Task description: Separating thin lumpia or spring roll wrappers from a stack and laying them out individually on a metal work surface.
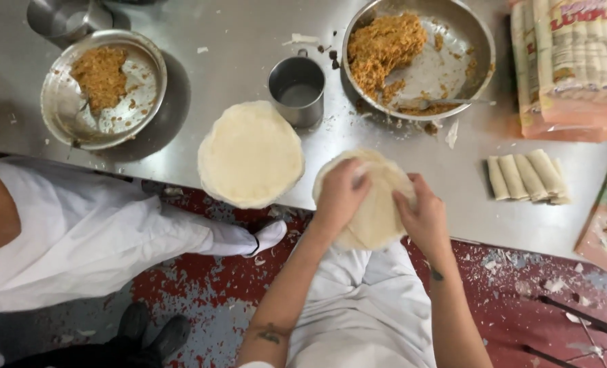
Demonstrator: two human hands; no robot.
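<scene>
My left hand (339,193) and my right hand (423,215) both rest on a small stack of round pale wrappers (378,204) at the steel table's front edge (467,204). The fingers of both hands pinch at the top sheet. A thicker stack of the same wrappers (249,153) lies just to the left, overhanging the edge. Several finished rolls (528,176) lie side by side to the right.
A large steel bowl of shredded orange filling (419,54) with a spoon sits at the back, a steel cup (297,88) beside it. A second filling bowl (102,85) stands left. Packets of wrappers (573,68) lie far right. A co-worker in white (78,232) sits left.
</scene>
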